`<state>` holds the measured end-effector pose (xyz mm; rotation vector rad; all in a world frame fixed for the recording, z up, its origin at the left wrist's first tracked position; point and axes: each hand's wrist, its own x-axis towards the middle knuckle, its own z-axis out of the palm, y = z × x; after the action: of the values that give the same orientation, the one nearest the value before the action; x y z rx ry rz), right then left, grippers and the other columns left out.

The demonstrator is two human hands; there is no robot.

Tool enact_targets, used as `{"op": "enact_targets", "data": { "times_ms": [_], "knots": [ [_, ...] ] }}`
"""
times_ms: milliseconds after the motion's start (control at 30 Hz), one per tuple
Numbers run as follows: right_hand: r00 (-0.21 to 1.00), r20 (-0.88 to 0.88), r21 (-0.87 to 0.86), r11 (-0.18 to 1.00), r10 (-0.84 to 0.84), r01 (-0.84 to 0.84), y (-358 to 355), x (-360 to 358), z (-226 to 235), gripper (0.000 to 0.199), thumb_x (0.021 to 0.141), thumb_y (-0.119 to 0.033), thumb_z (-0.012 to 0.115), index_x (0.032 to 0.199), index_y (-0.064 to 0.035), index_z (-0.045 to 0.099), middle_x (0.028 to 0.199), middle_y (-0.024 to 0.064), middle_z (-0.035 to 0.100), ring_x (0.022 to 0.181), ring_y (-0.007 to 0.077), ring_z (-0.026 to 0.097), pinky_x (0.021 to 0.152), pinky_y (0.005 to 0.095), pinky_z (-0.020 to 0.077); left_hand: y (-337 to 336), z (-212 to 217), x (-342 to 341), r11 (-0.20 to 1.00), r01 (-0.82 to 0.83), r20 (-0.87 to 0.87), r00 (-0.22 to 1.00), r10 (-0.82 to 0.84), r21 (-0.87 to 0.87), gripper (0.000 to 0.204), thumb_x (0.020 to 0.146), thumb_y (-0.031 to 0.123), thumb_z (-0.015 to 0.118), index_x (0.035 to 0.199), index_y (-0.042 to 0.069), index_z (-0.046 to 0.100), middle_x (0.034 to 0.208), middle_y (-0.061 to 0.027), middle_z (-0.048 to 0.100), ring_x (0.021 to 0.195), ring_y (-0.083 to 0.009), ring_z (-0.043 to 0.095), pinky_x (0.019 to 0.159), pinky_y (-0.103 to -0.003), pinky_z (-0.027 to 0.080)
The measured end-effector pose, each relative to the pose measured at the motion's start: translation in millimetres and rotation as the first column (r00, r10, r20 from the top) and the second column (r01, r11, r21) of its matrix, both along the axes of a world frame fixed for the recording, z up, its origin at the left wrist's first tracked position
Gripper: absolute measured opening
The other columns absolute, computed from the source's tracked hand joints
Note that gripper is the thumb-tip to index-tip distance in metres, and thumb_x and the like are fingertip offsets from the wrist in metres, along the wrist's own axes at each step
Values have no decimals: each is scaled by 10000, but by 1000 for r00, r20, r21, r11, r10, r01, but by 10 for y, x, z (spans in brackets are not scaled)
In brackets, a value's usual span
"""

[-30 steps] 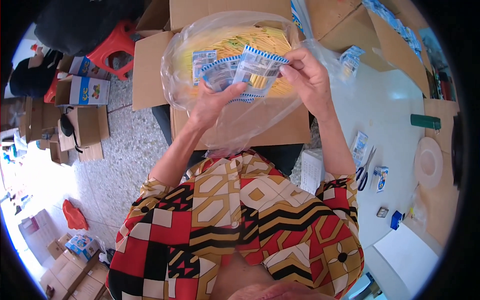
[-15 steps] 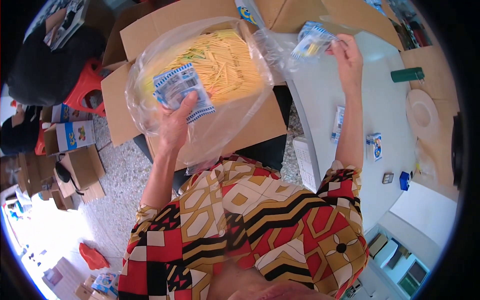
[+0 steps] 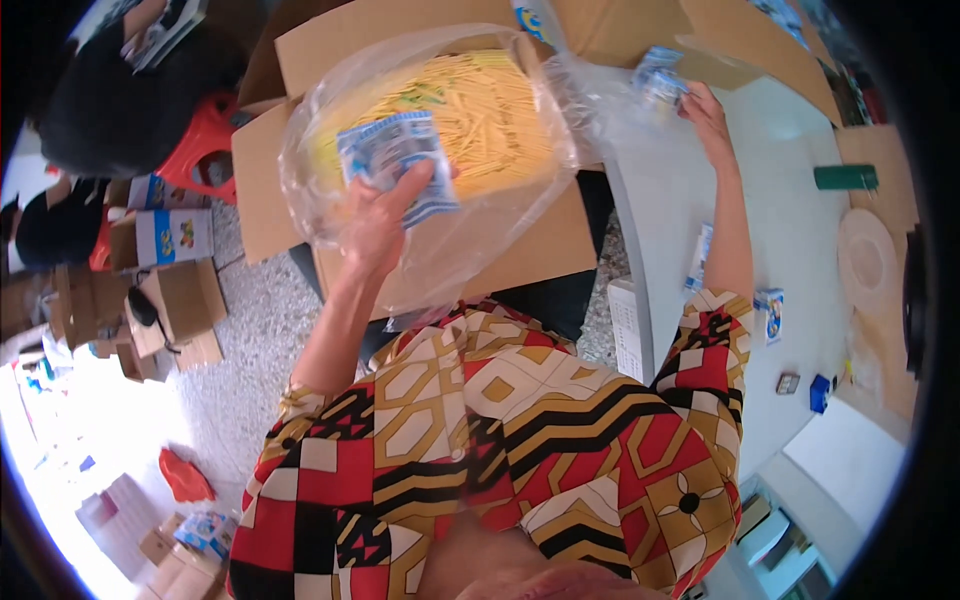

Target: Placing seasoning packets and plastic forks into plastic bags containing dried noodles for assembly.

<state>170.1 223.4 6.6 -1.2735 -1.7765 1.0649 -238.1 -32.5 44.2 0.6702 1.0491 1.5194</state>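
The step in hand looks like handling flat blue-and-white printed plastic packets singly between box and desk. The left hand (image 3: 375,225) holds at least one blue-and-white packet (image 3: 385,140), thumb pressed across its face, above the heap of thin yellow sticks (image 3: 490,120). The right hand (image 3: 710,125) reaches far right over the pale smooth desk (image 3: 780,230), fingers narrow at the edge of a second packet (image 3: 662,95); blur hides whether they grip it. Setting it down well would call for loosening the fingers without dragging the packet just beyond (image 3: 659,60).

The brown cardboard box (image 3: 262,190) stands open left of the desk, lined with a clear plastic bag (image 3: 430,275) that holds the sticks. On the floor at left, a smaller brown carton (image 3: 180,308) gapes open, its contents unclear.
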Motion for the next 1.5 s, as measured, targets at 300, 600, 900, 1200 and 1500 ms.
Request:
{"op": "enact_targets", "data": {
  "times_ms": [300, 600, 900, 1200, 1500],
  "knots": [
    [908, 334, 372, 921, -251, 117, -319, -544, 49, 180, 884, -160, 537, 1018, -40, 538, 914, 6, 579, 818, 90, 535, 722, 217, 433, -183, -83, -425, 998, -59, 30, 998, 58, 35, 274, 730, -10, 685, 993, 21, 615, 900, -48, 653, 767, -110, 618, 674, -250, 514],
    [923, 93, 269, 883, 374, -385, -1673, -2761, 872, 225, 819, -167, 634, 1004, -56, 574, 876, 3, 593, 782, 86, 534, 698, 234, 441, -257, -157, -539, 989, -141, -70, 987, 144, 43, 252, 707, 4, 715, 947, 13, 638, 855, -43, 663, 725, -104, 620, 677, -245, 512],
    [819, 370, 231, 811, 438, -538, -1803, -3043, 877, 205, 794, -172, 658, 833, 16, 587, 698, 121, 553, 610, 200, 522, 576, 308, 424, -256, -35, -421, 1000, -29, -77, 997, 28, -9, 295, 730, 33, 711, 1008, 9, 614, 909, -43, 652, 761, -100, 617, 701, -252, 523],
    [807, 343, 325, 745, 481, -582, -1912, -3139, 867, 187, 773, -109, 658, 891, 8, 571, 753, 126, 570, 641, 225, 536, 587, 329, 421, -418, -120, -588, 998, 56, -73, 996, -55, 9, 345, 740, 9, 696, 1070, 18, 596, 960, -39, 643, 825, -91, 604, 746, -249, 521],
    [880, 147, 334, 814, 452, -475, -2079, -3155, 1043, 311, 682, -23, 710, 971, -53, 600, 891, 34, 584, 722, 137, 540, 655, 260, 457, -423, -139, -592, 993, -78, -76, 993, 85, 89, 313, 702, -14, 719, 1000, 24, 631, 912, -28, 653, 799, -92, 604, 729, -246, 517]
  ]
}}
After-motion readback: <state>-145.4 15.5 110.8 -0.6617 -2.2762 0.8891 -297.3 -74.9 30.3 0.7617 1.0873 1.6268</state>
